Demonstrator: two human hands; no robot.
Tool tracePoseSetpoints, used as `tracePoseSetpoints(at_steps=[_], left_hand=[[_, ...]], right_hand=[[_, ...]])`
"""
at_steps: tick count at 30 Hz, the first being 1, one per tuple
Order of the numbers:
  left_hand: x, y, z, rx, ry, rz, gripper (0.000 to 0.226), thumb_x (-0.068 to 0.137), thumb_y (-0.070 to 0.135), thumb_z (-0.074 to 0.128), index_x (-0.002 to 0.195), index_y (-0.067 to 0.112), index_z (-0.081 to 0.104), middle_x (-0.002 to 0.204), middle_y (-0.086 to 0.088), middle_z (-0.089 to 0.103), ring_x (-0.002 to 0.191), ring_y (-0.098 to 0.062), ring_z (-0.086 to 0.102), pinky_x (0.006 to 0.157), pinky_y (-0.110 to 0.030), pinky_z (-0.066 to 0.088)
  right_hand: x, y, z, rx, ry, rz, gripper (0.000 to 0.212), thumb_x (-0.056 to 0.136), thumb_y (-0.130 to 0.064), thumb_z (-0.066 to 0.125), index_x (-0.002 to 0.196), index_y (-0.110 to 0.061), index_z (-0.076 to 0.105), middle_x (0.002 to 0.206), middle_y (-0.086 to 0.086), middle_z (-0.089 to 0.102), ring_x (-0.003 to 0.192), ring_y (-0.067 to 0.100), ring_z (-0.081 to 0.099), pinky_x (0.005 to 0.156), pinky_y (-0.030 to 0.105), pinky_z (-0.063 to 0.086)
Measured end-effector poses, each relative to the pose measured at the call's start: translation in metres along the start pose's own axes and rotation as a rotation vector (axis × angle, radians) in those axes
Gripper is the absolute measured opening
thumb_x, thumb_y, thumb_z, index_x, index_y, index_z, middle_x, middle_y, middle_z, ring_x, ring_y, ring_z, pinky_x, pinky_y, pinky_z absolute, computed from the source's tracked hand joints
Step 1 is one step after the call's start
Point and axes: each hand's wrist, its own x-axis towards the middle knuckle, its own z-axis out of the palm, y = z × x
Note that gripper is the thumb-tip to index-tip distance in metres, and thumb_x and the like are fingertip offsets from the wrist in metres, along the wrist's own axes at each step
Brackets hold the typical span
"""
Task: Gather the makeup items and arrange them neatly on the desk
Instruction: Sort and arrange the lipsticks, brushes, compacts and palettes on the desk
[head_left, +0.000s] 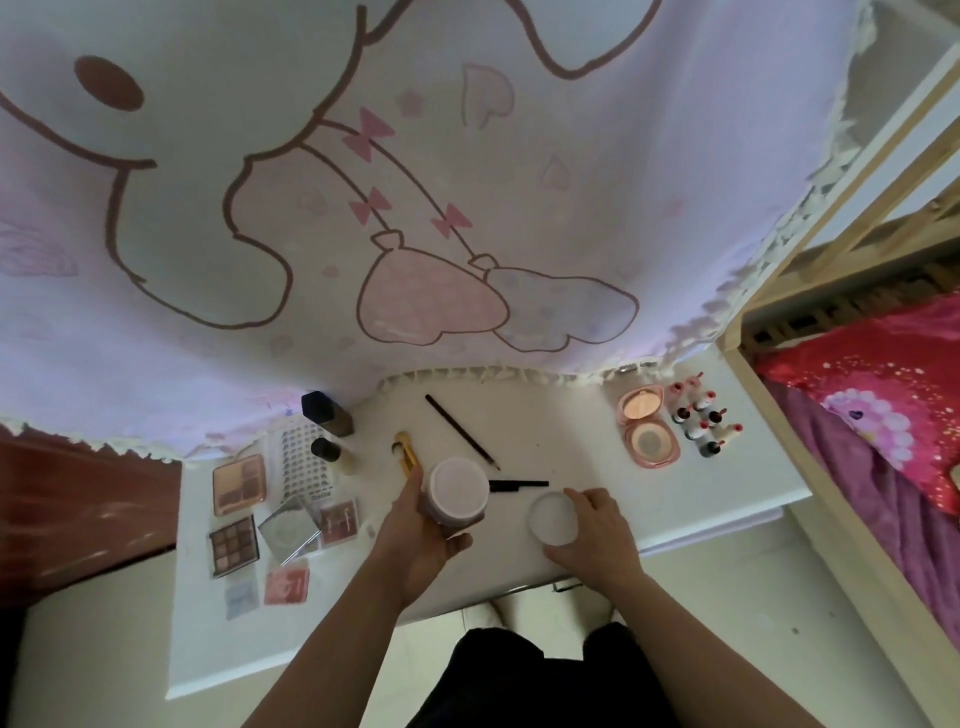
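My left hand (423, 540) grips a round pink jar (457, 491) and holds it just above the white desk (727, 478). To its right, my right hand (597, 535) curls around a round white lid (551, 518) lying on the desk. A black pencil (460, 431), a small black brush (519, 485) and a yellow tube (406, 453) lie behind the jar. Several eyeshadow palettes (239, 484) sit at the left. An open pink compact (647, 426) and a cluster of small bottles (701, 418) stand at the right.
Two dark-capped bottles (327, 413) stand at the back left by a sticker sheet (304, 460). A cartoon-print curtain (415, 182) hangs over the desk's far edge. A wooden bed frame (831, 519) with red bedding borders the right side.
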Motion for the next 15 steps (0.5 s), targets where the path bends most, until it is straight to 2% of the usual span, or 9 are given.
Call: tracePoseSetpoints(at_steps=[2,4,7,11,14,15], left_hand=[[0.005,0.003,0.001,0.043,-0.017,-0.016,0.074,0.086,0.070,0.044,0.132,0.013,0.058,0.122,-0.019,0.065,0.094,-0.033,0.065,0.069,-0.037,0.047],[0.013,0.005,0.007,0.054,-0.029,-0.020,0.072,0.082,0.065,0.053,0.131,0.011,0.058,0.125,-0.021,0.064,0.096,-0.033,0.065,0.071,-0.039,0.050],[0.033,0.004,0.023,0.063,-0.022,-0.031,0.052,0.094,0.043,0.055,0.133,0.009,0.054,0.125,-0.021,0.062,0.094,-0.033,0.066,0.074,-0.041,0.052],[0.064,-0.005,0.053,0.182,0.002,-0.049,0.036,0.098,0.034,0.054,0.125,0.011,0.057,0.117,-0.013,0.063,0.096,-0.028,0.063,0.076,-0.038,0.052],[0.087,-0.014,0.074,0.280,0.034,-0.020,0.019,0.096,0.025,0.060,0.109,0.013,0.064,0.096,-0.005,0.061,0.082,-0.018,0.059,0.070,-0.031,0.049],[0.095,-0.017,0.080,0.317,0.039,-0.012,0.019,0.095,0.024,0.061,0.111,0.013,0.064,0.095,-0.004,0.062,0.080,-0.016,0.058,0.069,-0.029,0.047]], right_hand=[[0.001,0.002,0.000,0.015,0.022,0.056,0.086,0.071,-0.050,0.073,0.145,-0.023,0.038,0.130,0.003,0.040,0.120,0.024,0.047,0.095,0.033,0.043],[0.002,0.006,-0.002,0.073,0.043,0.138,0.088,0.072,-0.048,0.075,0.147,-0.024,0.035,0.129,0.004,0.037,0.119,0.026,0.049,0.093,0.035,0.045],[0.004,0.014,-0.010,0.214,0.101,0.269,0.088,0.073,-0.042,0.079,0.147,-0.026,0.035,0.130,0.006,0.035,0.117,0.029,0.053,0.093,0.036,0.047],[0.013,0.029,-0.022,0.422,0.236,0.425,0.089,0.072,-0.030,0.084,0.147,-0.021,0.038,0.126,0.011,0.039,0.109,0.033,0.056,0.089,0.034,0.046],[0.020,0.039,-0.030,0.493,0.243,0.466,0.088,0.071,-0.026,0.083,0.146,-0.019,0.038,0.129,0.008,0.043,0.087,0.011,0.052,0.081,0.022,0.039],[0.023,0.041,-0.031,0.534,0.240,0.497,0.087,0.071,-0.024,0.083,0.146,-0.018,0.038,0.130,0.008,0.044,0.086,0.008,0.051,0.080,0.020,0.039]])
